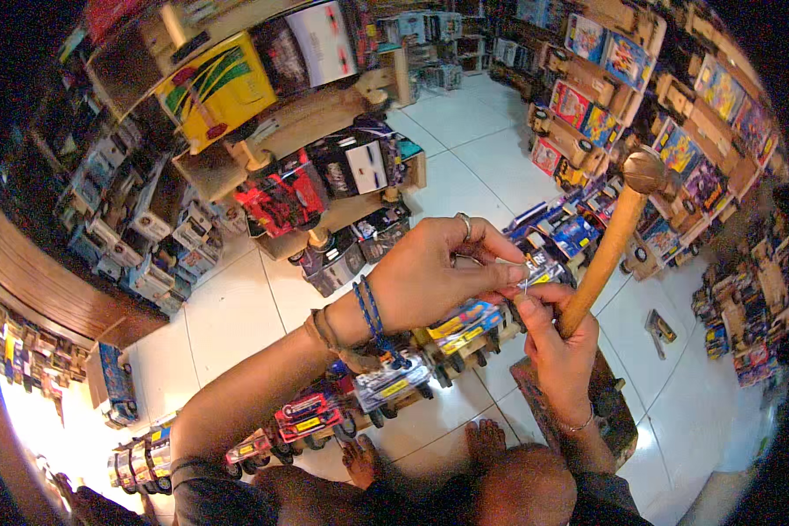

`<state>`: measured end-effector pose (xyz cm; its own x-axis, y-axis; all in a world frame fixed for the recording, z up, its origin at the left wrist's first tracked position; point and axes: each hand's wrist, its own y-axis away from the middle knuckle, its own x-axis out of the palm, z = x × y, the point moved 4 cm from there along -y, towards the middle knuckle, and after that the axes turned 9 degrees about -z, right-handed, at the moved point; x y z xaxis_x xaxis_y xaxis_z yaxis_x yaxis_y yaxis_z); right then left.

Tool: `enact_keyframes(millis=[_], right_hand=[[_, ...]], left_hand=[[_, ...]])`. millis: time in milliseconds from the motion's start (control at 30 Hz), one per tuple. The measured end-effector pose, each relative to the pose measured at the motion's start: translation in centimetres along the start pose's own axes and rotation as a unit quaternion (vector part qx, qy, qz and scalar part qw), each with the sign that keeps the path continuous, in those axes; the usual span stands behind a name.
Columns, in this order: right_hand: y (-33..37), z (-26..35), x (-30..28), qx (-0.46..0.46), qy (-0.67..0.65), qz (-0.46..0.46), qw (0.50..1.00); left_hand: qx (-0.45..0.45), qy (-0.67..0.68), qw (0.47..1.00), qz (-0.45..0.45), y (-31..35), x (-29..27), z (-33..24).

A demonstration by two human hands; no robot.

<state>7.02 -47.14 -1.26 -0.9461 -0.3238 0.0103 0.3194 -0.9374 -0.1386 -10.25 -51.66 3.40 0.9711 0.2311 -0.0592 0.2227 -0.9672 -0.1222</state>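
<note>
My right hand (563, 346) is closed around the lower handle of a hammer (612, 250). The wooden handle slants up to the right and ends in a dark, rounded head. Thumb and forefinger of that hand meet the fingertips of my left hand (438, 272), which is closed in a pinch. Between the fingertips shows a thin, shiny, nail-like piece (524, 283), too small to make out fully. Below both hands runs a row of colourful toy trucks (393, 381), with red, white and blue fronts and black wheels.
A dark wooden block or stool (618, 430) stands below my right hand. A small tool (660, 333) lies on the white tiled floor (465, 162). Large wooden toy truck bodies (324, 180) are stacked at the upper left. More printed ones (587, 114) stand at the right.
</note>
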Motion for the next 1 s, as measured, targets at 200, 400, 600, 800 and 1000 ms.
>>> enact_keyframes(millis=[200,400,600,800,1000], right_hand=[[1.7,1.5,5.8,-0.045,0.118,0.024,0.992],[4.1,0.7,8.1,-0.077,0.095,0.085,0.989],[5.2,-1.0,6.3,-0.029,0.145,0.107,0.983],[6.5,-3.8,2.0,0.04,0.258,0.094,0.961],[6.9,-5.1,0.2,0.058,0.26,0.121,0.956]], left_hand=[[-0.031,0.06,0.998,0.0,3.4,-5.7,0.9],[-0.114,0.17,0.979,-0.001,6.4,-7.6,3.6],[-0.197,0.174,0.965,0.015,7.5,-8.4,7.6],[-0.263,0.102,0.959,0.028,7.9,-8.4,11.5],[-0.267,0.052,0.962,0.028,7.9,-8.6,12.8]])
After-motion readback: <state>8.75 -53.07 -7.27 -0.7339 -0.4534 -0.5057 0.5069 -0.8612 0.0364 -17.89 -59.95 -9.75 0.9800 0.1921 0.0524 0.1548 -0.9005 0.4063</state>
